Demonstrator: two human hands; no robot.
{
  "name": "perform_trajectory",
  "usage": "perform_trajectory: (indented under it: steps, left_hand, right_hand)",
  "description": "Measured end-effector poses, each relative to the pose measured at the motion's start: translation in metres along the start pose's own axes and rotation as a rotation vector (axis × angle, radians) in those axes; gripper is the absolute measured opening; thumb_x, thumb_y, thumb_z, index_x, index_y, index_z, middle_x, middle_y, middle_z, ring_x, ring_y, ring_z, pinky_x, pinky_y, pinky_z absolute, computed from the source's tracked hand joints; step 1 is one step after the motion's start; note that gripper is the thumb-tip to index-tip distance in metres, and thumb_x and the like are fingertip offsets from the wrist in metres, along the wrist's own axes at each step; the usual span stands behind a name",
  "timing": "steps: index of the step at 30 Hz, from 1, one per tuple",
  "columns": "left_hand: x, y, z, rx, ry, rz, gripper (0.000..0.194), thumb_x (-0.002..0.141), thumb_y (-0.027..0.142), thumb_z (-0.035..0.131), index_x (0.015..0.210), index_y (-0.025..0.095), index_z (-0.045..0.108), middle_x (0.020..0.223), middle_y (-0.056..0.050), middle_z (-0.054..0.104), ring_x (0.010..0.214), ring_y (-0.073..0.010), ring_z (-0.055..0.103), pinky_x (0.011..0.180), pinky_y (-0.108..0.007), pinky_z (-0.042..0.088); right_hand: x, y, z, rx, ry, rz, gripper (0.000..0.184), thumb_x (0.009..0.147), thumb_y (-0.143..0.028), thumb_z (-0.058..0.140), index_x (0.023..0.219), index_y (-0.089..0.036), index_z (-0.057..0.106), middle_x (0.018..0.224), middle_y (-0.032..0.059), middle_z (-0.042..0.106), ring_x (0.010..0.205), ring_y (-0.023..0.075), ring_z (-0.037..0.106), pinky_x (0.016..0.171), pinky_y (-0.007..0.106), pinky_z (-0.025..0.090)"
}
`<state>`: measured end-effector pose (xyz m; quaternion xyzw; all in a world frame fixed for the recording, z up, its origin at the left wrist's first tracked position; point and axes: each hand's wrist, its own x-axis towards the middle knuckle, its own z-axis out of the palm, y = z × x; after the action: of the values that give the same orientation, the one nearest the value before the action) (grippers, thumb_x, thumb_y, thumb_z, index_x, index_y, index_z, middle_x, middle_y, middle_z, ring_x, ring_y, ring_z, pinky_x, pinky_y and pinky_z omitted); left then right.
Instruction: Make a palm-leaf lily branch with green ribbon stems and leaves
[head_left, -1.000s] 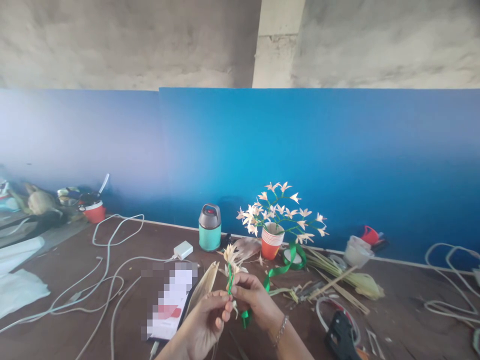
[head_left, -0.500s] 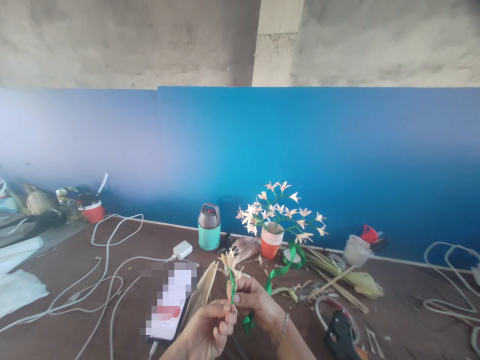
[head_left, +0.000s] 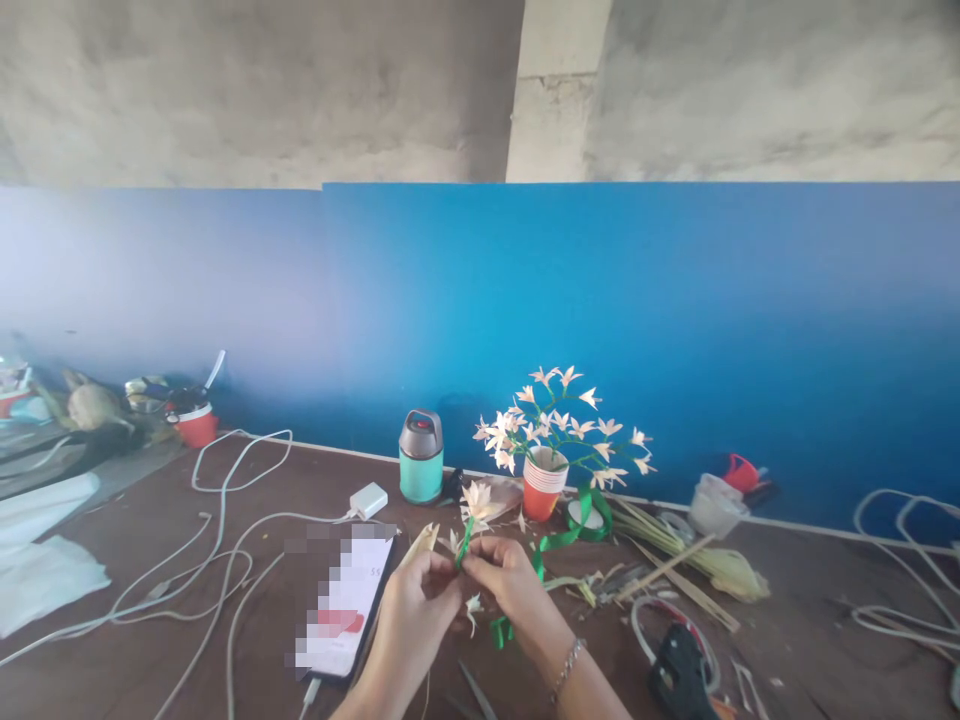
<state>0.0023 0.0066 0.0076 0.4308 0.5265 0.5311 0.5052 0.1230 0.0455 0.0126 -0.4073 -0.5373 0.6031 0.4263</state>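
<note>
A cream handmade flower (head_left: 476, 500) on a green-wrapped stem (head_left: 464, 545) stands nearly upright between my hands. The fingertips of my left hand (head_left: 416, 615) pinch the stem from the left. From the right, the thumb and fingers of my right hand (head_left: 508, 582) close on the same stem. Green ribbon (head_left: 553, 543) runs behind my right hand from a roll (head_left: 587, 514), and a curl of it shows below that hand. Just under my fingers is a small pale flower (head_left: 472, 612). Exactly where each fingertip meets the stem is partly hidden.
An orange paper cup (head_left: 544, 490) holds many cream flowers. A turquoise flask (head_left: 421, 470) stands left of it. The phone (head_left: 352, 605) and white cables (head_left: 225, 500) lie leftward. At right are dried husks (head_left: 675, 545), a black glue gun (head_left: 679, 670) and a white cup (head_left: 716, 507).
My left hand has moved up along the stem and turned, its back now showing more. The flower has risen slightly and leans right. A scissor-like blade below my hands is now visible.
</note>
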Motion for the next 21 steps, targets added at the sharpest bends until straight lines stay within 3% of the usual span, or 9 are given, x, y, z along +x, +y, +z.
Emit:
perform_trajectory:
  steps: [4, 10, 15, 21]
  left_hand:
    - [-0.001, 0.006, 0.001, 0.047, -0.041, 0.064, 0.017, 0.071, 0.029, 0.058, 0.062, 0.016, 0.053, 0.050, 0.002, 0.056, 0.046, -0.0143, 0.056, 0.044, -0.027, 0.050]
    - [0.000, 0.021, 0.002, -0.004, -0.120, 0.083, 0.016, 0.071, 0.026, 0.060, 0.062, 0.012, 0.059, 0.049, 0.000, 0.058, 0.045, -0.0120, 0.056, 0.041, -0.019, 0.046]
    - [0.005, 0.036, 0.008, -0.340, -0.343, -0.185, 0.012, 0.064, 0.015, 0.066, 0.057, 0.009, 0.058, 0.049, -0.004, 0.062, 0.038, -0.0062, 0.053, 0.031, -0.010, 0.032]
    - [0.010, 0.030, 0.013, -0.700, -0.680, -0.471, 0.009, 0.065, 0.009, 0.068, 0.064, 0.007, 0.059, 0.052, -0.003, 0.059, 0.038, -0.0022, 0.053, 0.033, -0.005, 0.033]
  right_hand:
    - [-0.003, -0.009, 0.000, -0.045, 0.023, -0.068, 0.017, 0.063, -0.027, 0.064, 0.054, -0.014, 0.058, 0.046, -0.0046, 0.048, 0.046, 0.0083, 0.039, 0.047, 0.021, 0.028]
    - [-0.008, -0.022, -0.008, 0.074, -0.030, -0.079, 0.021, 0.061, -0.031, 0.070, 0.055, -0.015, 0.058, 0.045, -0.0060, 0.046, 0.044, 0.0069, 0.038, 0.045, 0.020, 0.028]
    - [-0.011, -0.027, -0.020, 0.330, -0.117, -0.029, 0.022, 0.056, -0.029, 0.078, 0.061, -0.015, 0.062, 0.056, -0.0025, 0.059, 0.043, 0.0067, 0.046, 0.044, 0.019, 0.031]
    - [-0.013, -0.022, -0.032, 0.428, -0.246, -0.015, 0.021, 0.054, -0.026, 0.080, 0.059, -0.013, 0.065, 0.042, -0.0061, 0.049, 0.034, 0.0002, 0.025, 0.036, 0.016, 0.012]
